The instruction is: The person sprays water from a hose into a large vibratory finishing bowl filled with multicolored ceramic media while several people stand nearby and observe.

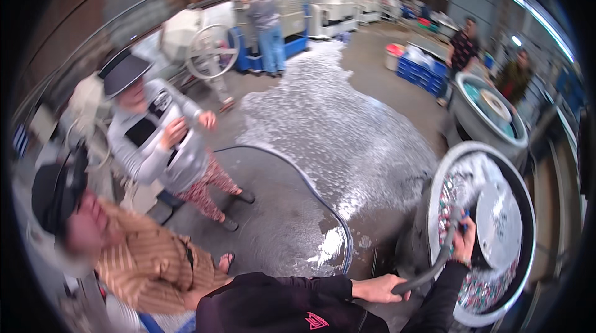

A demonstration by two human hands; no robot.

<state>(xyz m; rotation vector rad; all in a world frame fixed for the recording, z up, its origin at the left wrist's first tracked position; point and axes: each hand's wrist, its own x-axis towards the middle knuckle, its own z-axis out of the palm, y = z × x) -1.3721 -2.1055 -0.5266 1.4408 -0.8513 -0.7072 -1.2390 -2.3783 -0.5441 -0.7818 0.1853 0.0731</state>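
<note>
Grey tub [482, 320], multicoloured bits [487, 289] (foamy), hose [431, 276]

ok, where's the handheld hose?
Head view, lower right: the hose is held in left hand and right hand, its end over the nearer grey tub.

Left hand [386, 288], right hand [465, 241] curled

Wet grey floor [372, 63] here, white suds [347, 122] sprawling right across its middle! Brown and grey wall panels [133, 7] rise behind, pale machines [334, 11] line its far edge, blue crates [417, 78] sit toward its far right corner, a tube light [539, 21] blazing above!
</note>
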